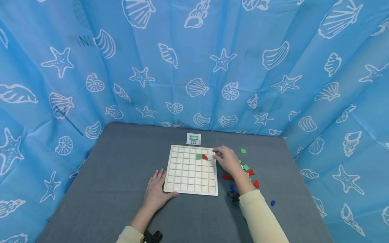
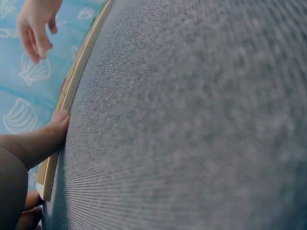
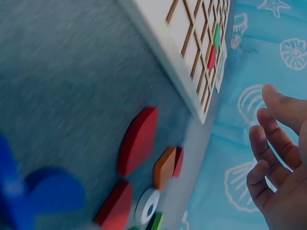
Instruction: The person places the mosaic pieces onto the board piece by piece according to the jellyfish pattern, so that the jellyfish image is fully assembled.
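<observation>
A pale wooden grid board [image 1: 191, 193] lies on the grey table; a green square [image 1: 199, 156] and a red quarter-round piece [image 1: 205, 157] sit side by side in its cells. My left hand [image 1: 156, 190] rests at the board's near left corner, fingers extended along the left side and thumb against the front edge; the left wrist view shows the thumb [image 2: 53, 129] touching the edge. Above the board's far right edge hovers my right hand [image 1: 227, 159], fingers loosely bent. Nothing shows between those fingers in the right wrist view.
Several coloured pieces lie right of the board, among them a red piece [image 3: 139, 142], an orange piece [image 3: 164, 167] and a white ring [image 3: 147, 206]. Farther out are a green square [image 1: 243, 151] and a blue piece [image 1: 273, 203]. A printed card [image 1: 193, 139] lies behind the board.
</observation>
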The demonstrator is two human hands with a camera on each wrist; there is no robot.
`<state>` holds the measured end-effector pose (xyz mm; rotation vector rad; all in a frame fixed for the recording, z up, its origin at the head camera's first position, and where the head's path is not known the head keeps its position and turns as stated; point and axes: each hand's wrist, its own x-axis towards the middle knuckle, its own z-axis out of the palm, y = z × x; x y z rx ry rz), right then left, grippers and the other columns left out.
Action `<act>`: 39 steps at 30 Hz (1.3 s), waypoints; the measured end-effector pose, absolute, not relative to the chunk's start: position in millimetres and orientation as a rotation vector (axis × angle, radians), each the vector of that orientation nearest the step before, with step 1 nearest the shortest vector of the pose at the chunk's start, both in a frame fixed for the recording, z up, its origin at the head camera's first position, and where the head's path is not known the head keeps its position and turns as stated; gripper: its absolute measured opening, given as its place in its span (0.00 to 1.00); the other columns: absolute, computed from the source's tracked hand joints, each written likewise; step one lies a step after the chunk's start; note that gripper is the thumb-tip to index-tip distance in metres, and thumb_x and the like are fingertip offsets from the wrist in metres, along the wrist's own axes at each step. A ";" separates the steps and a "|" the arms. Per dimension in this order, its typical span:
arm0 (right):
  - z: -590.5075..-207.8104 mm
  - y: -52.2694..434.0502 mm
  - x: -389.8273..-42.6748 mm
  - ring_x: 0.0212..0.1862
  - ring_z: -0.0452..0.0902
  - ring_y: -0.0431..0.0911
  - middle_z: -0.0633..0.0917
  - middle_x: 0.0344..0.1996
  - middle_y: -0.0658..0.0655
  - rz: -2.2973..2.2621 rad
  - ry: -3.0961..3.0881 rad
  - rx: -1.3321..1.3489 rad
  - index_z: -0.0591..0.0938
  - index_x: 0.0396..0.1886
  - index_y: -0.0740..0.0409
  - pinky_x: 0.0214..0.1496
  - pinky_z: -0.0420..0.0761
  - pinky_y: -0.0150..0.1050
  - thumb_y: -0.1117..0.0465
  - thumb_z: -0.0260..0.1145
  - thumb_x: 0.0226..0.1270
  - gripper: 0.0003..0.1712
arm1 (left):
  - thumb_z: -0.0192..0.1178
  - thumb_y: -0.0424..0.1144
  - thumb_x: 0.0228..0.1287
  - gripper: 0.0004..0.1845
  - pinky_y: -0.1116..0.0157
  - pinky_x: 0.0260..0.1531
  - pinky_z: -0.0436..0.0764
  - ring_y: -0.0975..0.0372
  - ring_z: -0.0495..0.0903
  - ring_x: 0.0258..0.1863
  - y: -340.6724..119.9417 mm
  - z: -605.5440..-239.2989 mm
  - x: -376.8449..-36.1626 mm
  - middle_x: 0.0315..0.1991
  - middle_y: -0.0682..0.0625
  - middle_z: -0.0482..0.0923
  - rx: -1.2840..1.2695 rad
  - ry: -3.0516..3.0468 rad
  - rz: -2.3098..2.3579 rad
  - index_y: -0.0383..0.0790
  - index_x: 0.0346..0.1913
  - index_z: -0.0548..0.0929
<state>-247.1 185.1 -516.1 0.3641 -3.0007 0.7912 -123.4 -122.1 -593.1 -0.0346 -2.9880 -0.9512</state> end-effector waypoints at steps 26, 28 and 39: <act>-541.0 273.7 -239.2 0.57 0.79 0.61 0.83 0.55 0.66 0.733 -3.145 0.022 0.84 0.57 0.63 0.57 0.80 0.60 0.58 0.71 0.67 0.22 | 0.70 0.73 0.43 0.64 0.43 0.77 0.56 0.44 0.52 0.80 -123.1 -595.3 -123.7 0.78 0.38 0.58 -0.050 -2.989 -0.955 0.34 0.76 0.63; -544.3 275.6 -240.3 0.56 0.79 0.61 0.82 0.54 0.67 0.740 -3.159 -0.008 0.84 0.57 0.64 0.57 0.81 0.59 0.59 0.71 0.68 0.21 | 0.70 0.74 0.43 0.64 0.43 0.77 0.55 0.44 0.52 0.80 -122.6 -595.2 -123.8 0.78 0.38 0.58 -0.051 -2.994 -0.950 0.34 0.77 0.63; -544.5 274.9 -244.9 0.52 0.80 0.59 0.82 0.53 0.66 0.841 -3.123 -0.043 0.85 0.54 0.60 0.51 0.82 0.56 0.61 0.72 0.66 0.18 | 0.70 0.74 0.43 0.64 0.43 0.77 0.55 0.44 0.51 0.80 -122.3 -592.7 -123.9 0.78 0.38 0.57 -0.036 -3.005 -0.944 0.34 0.77 0.63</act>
